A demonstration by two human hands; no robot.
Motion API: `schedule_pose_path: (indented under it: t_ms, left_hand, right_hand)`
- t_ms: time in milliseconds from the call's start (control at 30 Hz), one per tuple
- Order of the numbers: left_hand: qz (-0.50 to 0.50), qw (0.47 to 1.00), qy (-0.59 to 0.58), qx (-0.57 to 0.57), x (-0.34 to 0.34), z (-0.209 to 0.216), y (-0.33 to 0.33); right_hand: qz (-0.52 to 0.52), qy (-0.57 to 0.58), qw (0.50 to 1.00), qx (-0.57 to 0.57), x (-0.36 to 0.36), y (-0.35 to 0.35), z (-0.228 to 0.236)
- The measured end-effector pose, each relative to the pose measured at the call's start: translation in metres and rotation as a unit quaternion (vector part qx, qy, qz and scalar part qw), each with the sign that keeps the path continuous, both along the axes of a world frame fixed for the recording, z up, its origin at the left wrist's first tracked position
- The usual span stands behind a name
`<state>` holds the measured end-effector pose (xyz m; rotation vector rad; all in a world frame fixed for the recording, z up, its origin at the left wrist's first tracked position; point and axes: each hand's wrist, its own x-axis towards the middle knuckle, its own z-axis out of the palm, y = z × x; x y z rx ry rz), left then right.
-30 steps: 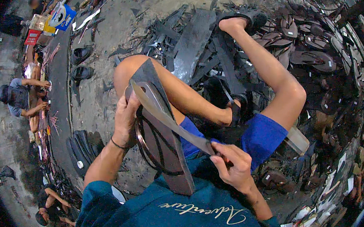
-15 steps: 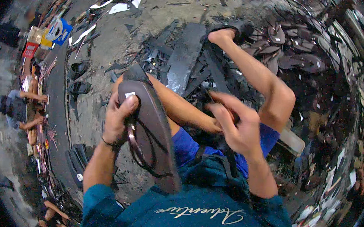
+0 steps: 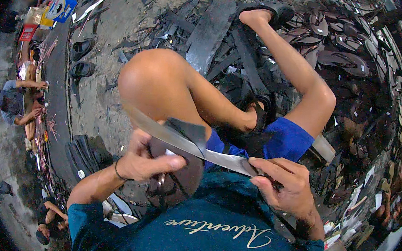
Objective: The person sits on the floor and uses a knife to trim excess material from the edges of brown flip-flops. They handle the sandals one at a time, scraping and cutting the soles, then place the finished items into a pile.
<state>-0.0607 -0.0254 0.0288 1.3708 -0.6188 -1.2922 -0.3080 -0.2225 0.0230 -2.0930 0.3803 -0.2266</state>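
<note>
Stained grey concrete floor [image 3: 116,23], strewn with flat black rubber offcuts [image 3: 212,30]; brown thong sandals [image 3: 345,63] heaped at right. Left hand [image 3: 148,161] grips brown flat-soled flip-flop [image 3: 188,178] before teal shirt [image 3: 151,239]. Right hand [image 3: 286,183] clasps near end of long curved steel blade [image 3: 180,143], which crosses over flip-flop's upper end.

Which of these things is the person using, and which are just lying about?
In use:
brown flip-flop, in the left hand
long knife, in the right hand
black flap beside it

Lying about:
black strips
black slippers
blue box
</note>
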Motion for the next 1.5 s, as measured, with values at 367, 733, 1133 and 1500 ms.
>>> schedule_pose_path:
  t_ms: [367, 733, 1133, 1500]
  left_hand:
    - [-0.091, 0.988, 0.034, 0.117, -0.014, 0.016, -0.020]
    - [0.376, 0.917, -0.066, -0.118, 0.024, -0.014, -0.058]
    - [0.362, 0.866, 0.320, -0.124, -0.063, -0.075, -0.070]
    - [0.355, 0.905, 0.233, -0.031, -0.071, -0.108, -0.020]
  right_hand:
    - [0.104, 0.010, 0.992, 0.073, 0.065, -0.020, 0.032]
    - [-0.340, -0.129, 0.900, 0.241, 0.006, -0.044, -0.027]
    - [-0.271, -0.075, 0.959, 0.034, -0.035, 0.061, -0.075]
    - [-0.227, -0.030, 0.971, 0.072, -0.010, 0.063, -0.054]
